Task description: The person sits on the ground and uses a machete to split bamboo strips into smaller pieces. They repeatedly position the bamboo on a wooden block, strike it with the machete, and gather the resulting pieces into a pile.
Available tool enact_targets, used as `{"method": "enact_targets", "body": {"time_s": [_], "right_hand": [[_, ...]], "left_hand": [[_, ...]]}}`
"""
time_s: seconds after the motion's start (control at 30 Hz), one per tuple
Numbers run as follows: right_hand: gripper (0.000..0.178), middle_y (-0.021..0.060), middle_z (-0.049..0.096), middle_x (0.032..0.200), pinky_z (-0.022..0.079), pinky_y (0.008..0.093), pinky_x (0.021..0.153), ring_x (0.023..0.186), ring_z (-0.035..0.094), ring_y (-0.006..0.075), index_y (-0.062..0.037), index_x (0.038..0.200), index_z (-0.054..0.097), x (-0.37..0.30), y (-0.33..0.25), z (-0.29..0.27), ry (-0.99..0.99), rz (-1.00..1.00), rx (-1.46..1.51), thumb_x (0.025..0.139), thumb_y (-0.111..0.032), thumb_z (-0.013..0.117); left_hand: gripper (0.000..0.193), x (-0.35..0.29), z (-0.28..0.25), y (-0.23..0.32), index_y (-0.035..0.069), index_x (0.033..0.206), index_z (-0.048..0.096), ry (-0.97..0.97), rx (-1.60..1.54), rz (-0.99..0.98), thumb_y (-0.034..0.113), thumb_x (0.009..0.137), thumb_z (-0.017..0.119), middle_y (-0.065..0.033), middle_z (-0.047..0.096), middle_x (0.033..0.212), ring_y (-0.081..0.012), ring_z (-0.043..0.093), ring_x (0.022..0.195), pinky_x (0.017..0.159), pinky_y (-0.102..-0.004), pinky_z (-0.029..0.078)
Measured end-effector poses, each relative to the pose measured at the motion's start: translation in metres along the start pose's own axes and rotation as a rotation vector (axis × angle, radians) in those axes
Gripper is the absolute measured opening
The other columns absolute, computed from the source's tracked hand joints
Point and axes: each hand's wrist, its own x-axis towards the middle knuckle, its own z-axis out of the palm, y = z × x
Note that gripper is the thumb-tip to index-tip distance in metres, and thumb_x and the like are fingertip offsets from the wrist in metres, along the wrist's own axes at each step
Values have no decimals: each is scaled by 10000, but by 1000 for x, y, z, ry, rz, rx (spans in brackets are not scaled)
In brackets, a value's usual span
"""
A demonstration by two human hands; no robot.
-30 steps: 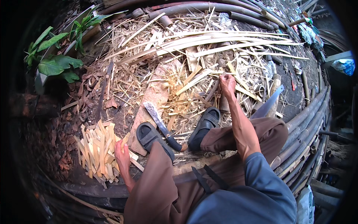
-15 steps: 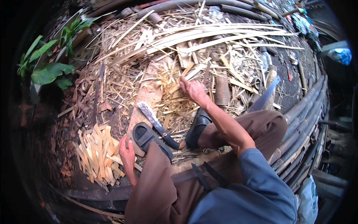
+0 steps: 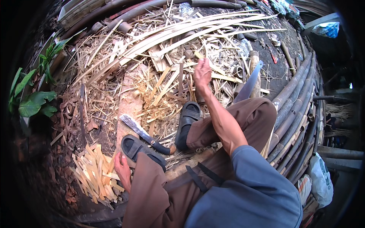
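My right hand [image 3: 202,74] is closed above the scattered bamboo, its fingertips by a pale bamboo strip [image 3: 217,70]. Whether anything is pinched in it cannot be made out. Low beside my left sandal [image 3: 141,149], my left hand [image 3: 122,171] holds nothing, with its fingers apart. It is right next to a heap of short split bamboo pieces [image 3: 97,171]. A machete [image 3: 134,125] with a dark, curved handle lies in front of my feet, its blade across a flat board [image 3: 127,102]. Two loose strips [image 3: 166,90] lie left of my right hand.
Long bamboo strips [image 3: 182,28] stretch across the far side over shavings. A handsaw [image 3: 249,83] stands tilted beyond my right knee. Whole bamboo poles [image 3: 292,100] are stacked along the right. Green plants [image 3: 32,102] grow at the left, and a white sack [image 3: 320,180] lies at lower right.
My right hand has moved away from the strip it was at, to the right and farther out. My left hand stays beside the heap. The whole view has shifted somewhat.
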Motion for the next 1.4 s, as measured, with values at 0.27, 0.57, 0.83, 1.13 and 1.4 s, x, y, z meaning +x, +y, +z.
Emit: {"method": "enact_targets", "body": {"time_s": [0.27,0.57,0.83,1.13,1.4], "right_hand": [[439,260,689,1016,491,521,822,943,645,456,-151,1261,630,26,121,-37,-166,130,-367,973,-436,461],[347,163,668,861,531,430,644,746,677,302,-64,1166,556,43,169,-25,290,274,-36,956,-340,539],[830,162,614,895,519,276,478,599,633,205,-294,1526,-50,10,113,-7,203,800,909,945,-25,479],[970,138,646,850,438,256,423,537,570,180,-374,1535,-145,24,130,-8,218,477,994,942,16,518],[512,93,663,783,503,282,511,605,598,133,-73,1493,321,-28,31,-30,-53,65,366,1066,-335,426]], "left_hand": [[382,4,2,-9,-34,1303,572,-25,-35,6,178,987,542,-207,599,1268,-340,577,1172,1021,-407,440],[387,18,24,-24,-30,1292,575,-100,-46,77,184,970,554,-221,613,1229,-346,609,1112,971,-412,474],[367,12,25,-27,-31,1281,580,-73,-96,40,163,970,565,-214,608,1211,-337,604,1087,969,-405,471],[370,16,35,-28,-22,1267,594,-80,-80,103,176,955,573,-212,585,1243,-352,558,1157,1012,-413,438],[375,5,19,0,-23,1263,597,-5,-5,116,199,961,577,-236,597,1270,-391,557,1203,1061,-438,414]]}}
